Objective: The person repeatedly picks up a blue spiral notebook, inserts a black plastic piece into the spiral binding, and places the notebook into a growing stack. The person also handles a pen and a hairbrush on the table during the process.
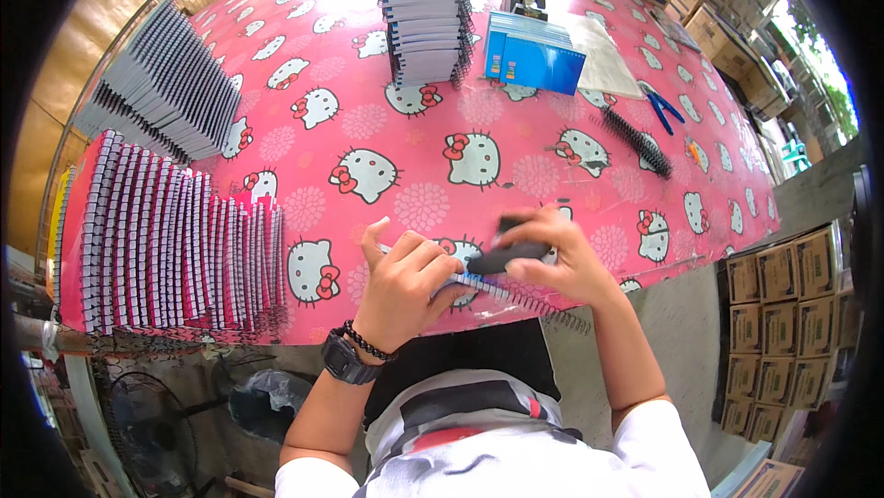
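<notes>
The left hand (405, 284), palm down, grips a thin notebook (473, 282) at the tabletop's (422, 208) near edge, hiding most of it; a dark coil (541, 307) extends right. The blurred right hand (562, 257) curls around a black tool (502, 258), its kind unclear. The tall far notebook stack (428, 24) is cut off.

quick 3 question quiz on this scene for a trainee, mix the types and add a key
1. Which hand grips the dark, blurred object?
2. True or false: the blue-handled pliers lie among the red notebooks.
3. Fill in: the left hand has a beaded bracelet and a ____ at its wrist.

Key:
1. The right hand.
2. False: the blue-handled pliers lie near the loose black coil.
3. Watch.
</notes>
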Available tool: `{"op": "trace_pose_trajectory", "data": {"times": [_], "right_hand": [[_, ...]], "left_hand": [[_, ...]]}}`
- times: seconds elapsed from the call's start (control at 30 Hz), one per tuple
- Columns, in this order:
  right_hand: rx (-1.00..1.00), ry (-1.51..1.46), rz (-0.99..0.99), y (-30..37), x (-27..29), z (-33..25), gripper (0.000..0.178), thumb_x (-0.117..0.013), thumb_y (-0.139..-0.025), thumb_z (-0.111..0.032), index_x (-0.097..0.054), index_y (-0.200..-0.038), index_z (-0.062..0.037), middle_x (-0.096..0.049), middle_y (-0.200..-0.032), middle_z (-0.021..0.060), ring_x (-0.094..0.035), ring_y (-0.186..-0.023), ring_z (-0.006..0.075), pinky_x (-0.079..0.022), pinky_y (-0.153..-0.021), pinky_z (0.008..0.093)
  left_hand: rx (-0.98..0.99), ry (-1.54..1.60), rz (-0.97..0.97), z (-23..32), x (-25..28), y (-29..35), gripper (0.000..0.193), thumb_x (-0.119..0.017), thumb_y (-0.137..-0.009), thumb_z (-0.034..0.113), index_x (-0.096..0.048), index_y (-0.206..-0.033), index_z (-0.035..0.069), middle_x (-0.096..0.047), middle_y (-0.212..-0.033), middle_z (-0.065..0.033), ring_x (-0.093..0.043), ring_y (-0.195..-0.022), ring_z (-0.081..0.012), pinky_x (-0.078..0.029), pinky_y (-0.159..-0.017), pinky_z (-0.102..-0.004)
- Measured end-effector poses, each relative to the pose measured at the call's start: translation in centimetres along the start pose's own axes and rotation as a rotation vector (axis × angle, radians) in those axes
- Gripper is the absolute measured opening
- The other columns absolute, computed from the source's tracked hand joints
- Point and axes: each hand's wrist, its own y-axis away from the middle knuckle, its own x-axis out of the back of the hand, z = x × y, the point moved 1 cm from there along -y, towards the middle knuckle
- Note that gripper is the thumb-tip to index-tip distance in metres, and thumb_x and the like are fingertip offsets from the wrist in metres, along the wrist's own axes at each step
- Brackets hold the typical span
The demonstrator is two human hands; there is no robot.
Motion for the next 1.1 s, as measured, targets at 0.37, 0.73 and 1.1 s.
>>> {"op": "trace_pose_trajectory", "data": {"times": [0.37,0.73,1.1], "right_hand": [[0.009,-0.36,-0.109,-1.7,-0.1,2.4,0.052,-0.067,-0.077,-0.044,-0.067,-0.108,-0.0014,-0.06,-0.119,0.0182,-0.054,-0.113,0.0248,-0.041,-0.095,0.0369],[-0.061,-0.258,-0.08,-4.3,1.0,2.5,0.061,-0.064,-0.079,-0.049,-0.066,-0.102,0.0072,-0.061,-0.12,0.0199,-0.059,-0.107,0.0236,-0.043,-0.094,0.0359],[-0.124,0.12,-0.027,-6.1,-0.4,0.1,0.049,-0.069,-0.078,-0.036,-0.067,-0.107,0.0026,-0.061,-0.12,0.0171,-0.058,-0.103,0.0227,-0.042,-0.093,0.0364]], "left_hand": [[0.4,0.691,0.336,-2.9,-3.1,1.6,0.086,-0.087,-0.063,0.027,-0.04,-0.132,0.007,-0.058,-0.099,-0.0044,-0.058,-0.093,-0.0194,-0.044,-0.086,-0.0354],[0.467,0.957,0.098,-4.3,-3.7,1.9,0.036,-0.075,-0.081,0.028,-0.051,-0.095,0.005,-0.056,-0.079,-0.0039,-0.053,-0.072,-0.0122,-0.045,-0.065,-0.0285],[0.468,0.848,-0.005,-4.1,-3.0,2.0,0.033,-0.074,-0.082,0.016,-0.047,-0.098,0.008,-0.049,-0.083,-0.0006,-0.048,-0.078,-0.0082,-0.043,-0.07,-0.026]]}}
